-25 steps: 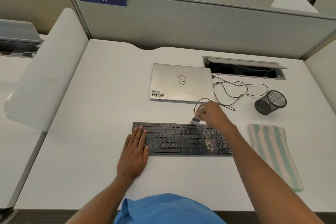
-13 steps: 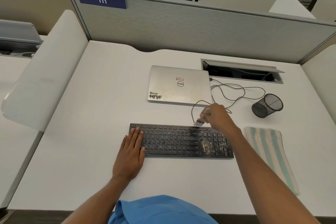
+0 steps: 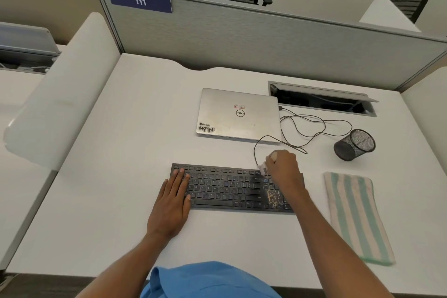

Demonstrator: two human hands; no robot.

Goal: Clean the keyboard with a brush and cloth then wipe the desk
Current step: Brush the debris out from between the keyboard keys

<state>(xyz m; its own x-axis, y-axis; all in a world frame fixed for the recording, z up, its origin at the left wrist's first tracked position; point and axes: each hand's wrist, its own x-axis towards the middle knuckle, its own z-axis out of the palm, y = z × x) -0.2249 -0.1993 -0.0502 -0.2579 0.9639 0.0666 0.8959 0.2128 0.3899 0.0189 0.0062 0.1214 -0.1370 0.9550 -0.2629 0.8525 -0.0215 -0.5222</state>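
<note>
A black keyboard (image 3: 229, 187) lies on the white desk (image 3: 121, 152), with pale crumbs scattered over its right part near the number pad. My left hand (image 3: 173, 201) rests flat on the keyboard's left end, fingers straight. My right hand (image 3: 283, 172) grips a small pale brush (image 3: 263, 167), whose tip touches the keyboard's top edge above the crumbs. A green-and-cream striped cloth (image 3: 355, 215) lies folded on the desk to the right of the keyboard.
A closed silver laptop (image 3: 238, 115) sits behind the keyboard, its black cable (image 3: 314, 128) looping across the desk. A black mesh cup (image 3: 354, 144) lies tipped at the right. A cable tray opening (image 3: 321, 100) is at the back, with a grey partition behind.
My right hand with the brush has shifted slightly right along the keyboard's top edge. My left hand stays flat on the left end. The camera view moved a little.
</note>
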